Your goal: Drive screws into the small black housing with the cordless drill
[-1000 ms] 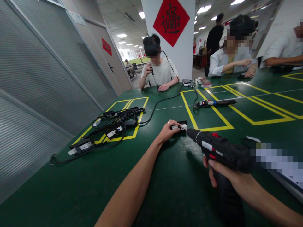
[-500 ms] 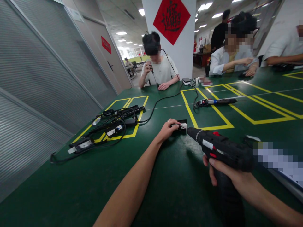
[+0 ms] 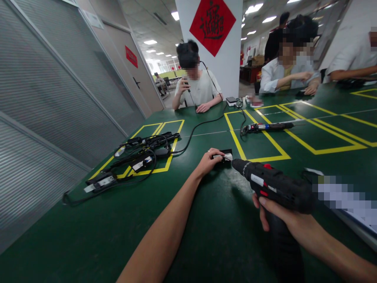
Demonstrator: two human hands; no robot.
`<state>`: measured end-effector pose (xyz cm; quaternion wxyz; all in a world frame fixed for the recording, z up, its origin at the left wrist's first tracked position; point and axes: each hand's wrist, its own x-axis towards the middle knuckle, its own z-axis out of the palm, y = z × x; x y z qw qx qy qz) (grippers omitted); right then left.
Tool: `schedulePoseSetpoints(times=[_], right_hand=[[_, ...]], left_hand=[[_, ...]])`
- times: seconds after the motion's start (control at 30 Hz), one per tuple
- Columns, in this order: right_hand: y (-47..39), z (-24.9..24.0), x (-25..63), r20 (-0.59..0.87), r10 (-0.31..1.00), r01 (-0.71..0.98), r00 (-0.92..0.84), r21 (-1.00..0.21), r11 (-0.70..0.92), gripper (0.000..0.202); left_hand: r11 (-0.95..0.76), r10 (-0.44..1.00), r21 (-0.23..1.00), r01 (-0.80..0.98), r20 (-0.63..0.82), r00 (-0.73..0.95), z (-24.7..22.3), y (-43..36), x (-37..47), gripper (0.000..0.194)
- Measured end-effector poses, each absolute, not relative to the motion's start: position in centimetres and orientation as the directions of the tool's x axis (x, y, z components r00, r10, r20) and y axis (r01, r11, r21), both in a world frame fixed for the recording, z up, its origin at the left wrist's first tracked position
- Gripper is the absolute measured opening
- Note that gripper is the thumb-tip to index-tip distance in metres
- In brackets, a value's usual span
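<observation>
Head view shows a black drill, its label seemingly white.

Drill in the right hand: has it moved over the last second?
No, not visibly: judged against the front strip of yellow tape, the drill keeps the same place and angle. The whole picture shifts slightly, tape included.

1. The drill is showing matt black plastic, with smooth red plastic buttons.
2. The small black case is looking like plastic; its pale part is looking like paper or metal, I cannot tell which.
3. The green table is looking smooth and is reflecting light softly.
4. The yellow strips are looking like flat tape.
5. The red poster is looking like matt paper.
</observation>
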<state>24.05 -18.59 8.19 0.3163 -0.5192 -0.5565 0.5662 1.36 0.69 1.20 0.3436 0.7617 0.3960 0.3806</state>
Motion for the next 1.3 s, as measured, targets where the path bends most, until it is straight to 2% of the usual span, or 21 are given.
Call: schedulePoseSetpoints(times=[0.57, 0.97, 1.3], right_hand=[[-18.62, 7.89, 24.12, -0.266, 0.933, 0.229, -0.243, -0.950, -0.211, 0.032], [-18.46, 8.16, 23.86, -0.186, 0.952, 0.216, -0.244, -0.967, -0.133, 0.028], [-18.59, 7.97, 23.96, -0.241, 0.941, 0.228, -0.239, -0.956, -0.187, 0.029]], left_hand=[[-0.446, 0.864, 0.830, 0.335, 0.302, 0.403, 1.00, 0.84, 1.27, 0.022], [-0.456, 0.864, 0.820, 0.347, 0.313, 0.395, 0.98, 0.80, 1.22, 0.024], [-0.460, 0.866, 0.805, 0.375, 0.314, 0.389, 0.86, 0.94, 1.40, 0.024]])
